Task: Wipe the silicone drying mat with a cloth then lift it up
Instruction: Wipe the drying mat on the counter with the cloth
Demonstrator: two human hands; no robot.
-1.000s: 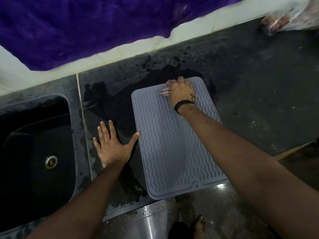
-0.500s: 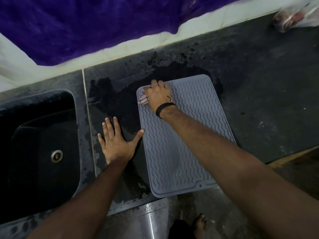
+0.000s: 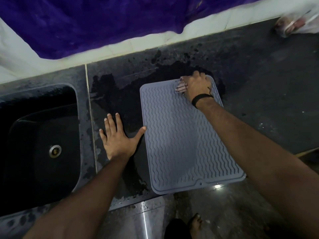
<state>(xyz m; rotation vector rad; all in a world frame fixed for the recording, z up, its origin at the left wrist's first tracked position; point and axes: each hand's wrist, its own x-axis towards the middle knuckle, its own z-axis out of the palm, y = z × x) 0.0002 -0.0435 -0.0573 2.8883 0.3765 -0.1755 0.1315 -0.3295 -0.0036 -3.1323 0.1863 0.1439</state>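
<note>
1. Right hand [image 3: 196, 87] has swept from the mat's far left corner to its far right corner since half a second ago. Left hand [image 3: 119, 140] has stayed put.
2. Right hand: closed over a bunched cloth [image 3: 181, 87], pressing it down on the mat [image 3: 181, 144]. Only a pale striped bit of cloth shows past the knuckles.
3. Left hand: spread wide and flat on the worktop [image 3: 267, 87], holding nothing; thumb tip touches the mat's left edge, likely steadying it.
4. Mat lies flat on the worktop, right of the sink [image 3: 43, 135], near edge flush with the worktop's front edge.
5. Look: grey-blue rectangle, rounded corners, wavy ridges, raised rim, small drain notch at the near edge.
6. Wet patches darken the worktop left of and behind the mat.
7. Handling, by judgement: light, floppy, grippy silicone; may cling to the wet stone. It will sag if lifted. Best pinch a near corner or the rim and peel upward.
8. Wiping under way; lift not yet begun.
</note>
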